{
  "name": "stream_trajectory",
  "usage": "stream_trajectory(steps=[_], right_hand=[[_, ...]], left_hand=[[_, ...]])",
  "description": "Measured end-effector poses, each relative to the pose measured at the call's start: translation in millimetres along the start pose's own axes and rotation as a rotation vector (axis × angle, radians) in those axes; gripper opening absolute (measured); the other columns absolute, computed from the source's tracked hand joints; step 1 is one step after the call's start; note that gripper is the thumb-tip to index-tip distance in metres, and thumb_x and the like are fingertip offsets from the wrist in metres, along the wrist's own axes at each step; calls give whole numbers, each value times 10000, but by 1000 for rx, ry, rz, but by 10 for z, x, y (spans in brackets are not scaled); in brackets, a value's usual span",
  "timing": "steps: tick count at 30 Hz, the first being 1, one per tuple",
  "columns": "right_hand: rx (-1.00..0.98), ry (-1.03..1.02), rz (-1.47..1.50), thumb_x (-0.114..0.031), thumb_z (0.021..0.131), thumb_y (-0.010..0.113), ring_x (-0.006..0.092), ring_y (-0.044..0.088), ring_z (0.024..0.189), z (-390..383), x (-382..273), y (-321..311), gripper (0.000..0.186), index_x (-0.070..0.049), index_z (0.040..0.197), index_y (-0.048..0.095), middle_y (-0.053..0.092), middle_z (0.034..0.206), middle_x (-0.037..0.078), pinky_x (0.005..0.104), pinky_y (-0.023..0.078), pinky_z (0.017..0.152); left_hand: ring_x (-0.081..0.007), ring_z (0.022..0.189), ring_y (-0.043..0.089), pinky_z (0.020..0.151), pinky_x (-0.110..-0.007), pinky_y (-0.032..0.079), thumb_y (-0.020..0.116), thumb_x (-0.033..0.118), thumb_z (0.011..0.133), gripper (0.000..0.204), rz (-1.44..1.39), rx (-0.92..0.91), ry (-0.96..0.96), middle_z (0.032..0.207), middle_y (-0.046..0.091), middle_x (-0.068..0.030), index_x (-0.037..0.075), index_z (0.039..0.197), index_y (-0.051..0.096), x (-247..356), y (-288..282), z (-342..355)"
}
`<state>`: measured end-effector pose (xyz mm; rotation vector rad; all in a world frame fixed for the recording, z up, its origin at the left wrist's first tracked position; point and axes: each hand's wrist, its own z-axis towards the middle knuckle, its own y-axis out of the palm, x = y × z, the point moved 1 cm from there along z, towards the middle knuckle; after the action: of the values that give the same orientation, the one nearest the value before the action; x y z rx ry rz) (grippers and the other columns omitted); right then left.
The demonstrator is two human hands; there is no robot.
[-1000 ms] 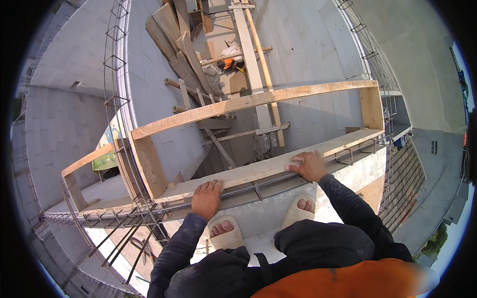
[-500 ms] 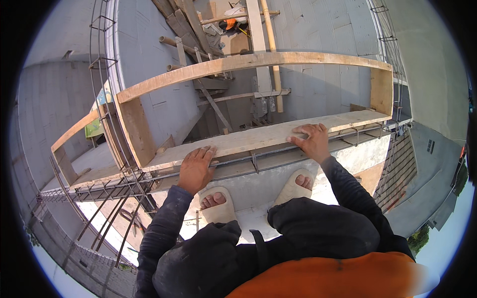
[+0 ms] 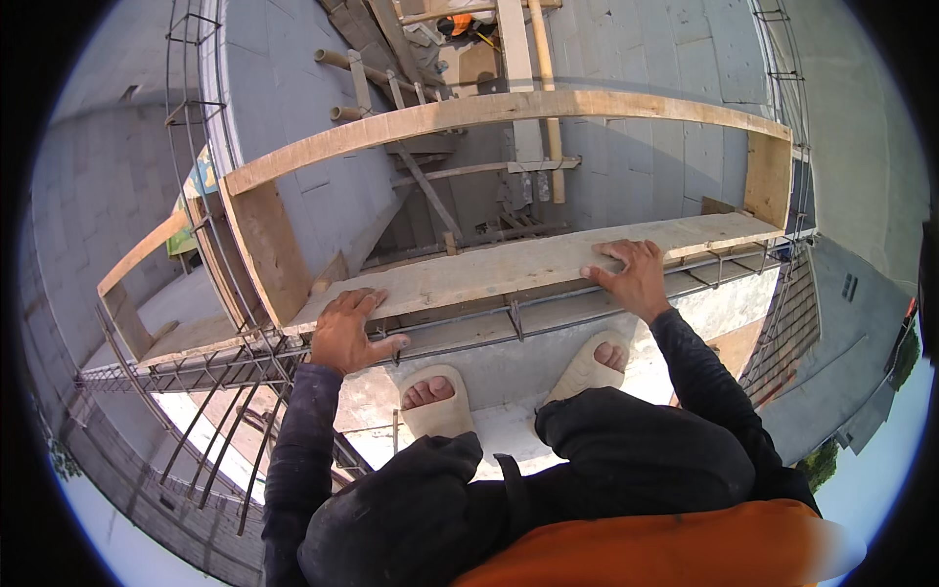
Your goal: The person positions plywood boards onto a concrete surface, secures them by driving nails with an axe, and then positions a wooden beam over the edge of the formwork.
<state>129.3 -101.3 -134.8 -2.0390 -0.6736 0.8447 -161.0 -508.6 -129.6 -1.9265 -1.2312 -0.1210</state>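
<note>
A long wooden plank lies across in front of me, forming the near side of a wooden frame. My left hand rests on its left part, fingers over the top and the thumb spread out to the right. Farther right, my right hand lies on the plank's near edge, fingers bent over it and the thumb apart. Just below the plank runs a steel reinforcing bar with bent stirrups. The frame's far board is joined to it by a left end board and a right end board.
I squat on a concrete ledge in cream sandals. Rebar cages rise at left and right; loose bars jut out at lower left. Beyond the frame is a deep drop with bamboo poles, planks and a person in orange far below.
My left hand has slid left along the plank, its thumb now spread wider. The right hand stays at about the same place on the plank. The view has shifted slightly.
</note>
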Motion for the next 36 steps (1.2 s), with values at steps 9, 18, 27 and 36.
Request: stream_trajectory(steps=[9,18,27,36], right_hand=[[-63,-41,54,-653,831,826,361,671,1203,111,51,-109,685,-107,1244,803,775,1204,171,490,425,1146],[-48,-53,123,-638,812,838,330,691,1147,153,108,-170,693,-117,1268,791,779,1162,140,480,483,1063],[10,-56,166,-587,790,862,311,705,1085,124,158,-126,631,-108,1196,797,779,1125,99,460,538,974],[63,-80,171,-574,765,895,297,725,1025,113,234,-51,575,-100,1074,793,770,1041,81,434,572,906]], left_hand=[[-399,1361,598,1168,-515,465,900,551,738,864,9,45,45,1420,672,-191,80,1427,677,-45,48,30],[-377,1248,661,1087,-492,534,932,497,711,818,74,79,69,1346,703,-178,60,1362,699,-49,64,48],[-397,1273,636,1101,-497,524,928,457,690,838,128,31,39,1384,677,-174,79,1390,666,-42,93,57],[-410,1275,623,1089,-507,526,928,469,693,875,200,-39,26,1381,659,-171,79,1418,632,-96,135,51]])
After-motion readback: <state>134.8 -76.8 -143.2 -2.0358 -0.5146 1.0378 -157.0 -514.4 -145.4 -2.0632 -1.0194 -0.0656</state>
